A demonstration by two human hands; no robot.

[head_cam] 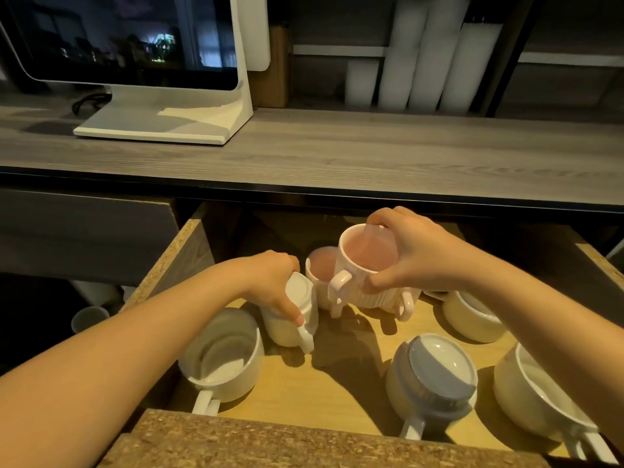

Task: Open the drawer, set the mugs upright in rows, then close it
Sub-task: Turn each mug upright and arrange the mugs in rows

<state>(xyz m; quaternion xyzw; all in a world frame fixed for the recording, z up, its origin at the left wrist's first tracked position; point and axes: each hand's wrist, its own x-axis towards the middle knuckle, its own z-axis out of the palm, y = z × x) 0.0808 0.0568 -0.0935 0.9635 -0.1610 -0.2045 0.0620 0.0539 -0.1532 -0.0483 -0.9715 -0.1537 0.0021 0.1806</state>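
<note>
The wooden drawer (175, 265) stands pulled out below the counter. My right hand (410, 251) grips a ribbed pink mug (363, 261) by its rim, held tilted above the drawer floor. A second pink mug (320, 270) stands upright just behind it. My left hand (275, 282) holds a white ribbed mug (297, 319) turned bottom-up. An upright white mug (224, 356) sits at the front left. A grey-bottomed mug (435, 369) lies upside down at the front right, with a white mug (537, 390) tilted beside it. Another white mug (469, 319) lies tipped at the right.
A grey wooden counter (337, 153) overhangs the drawer's back part. A white-stand monitor (145, 62) sits on it at the left, and stacks of white cups (422, 62) stand on shelves behind. The drawer's chipboard front edge (304, 444) is nearest me.
</note>
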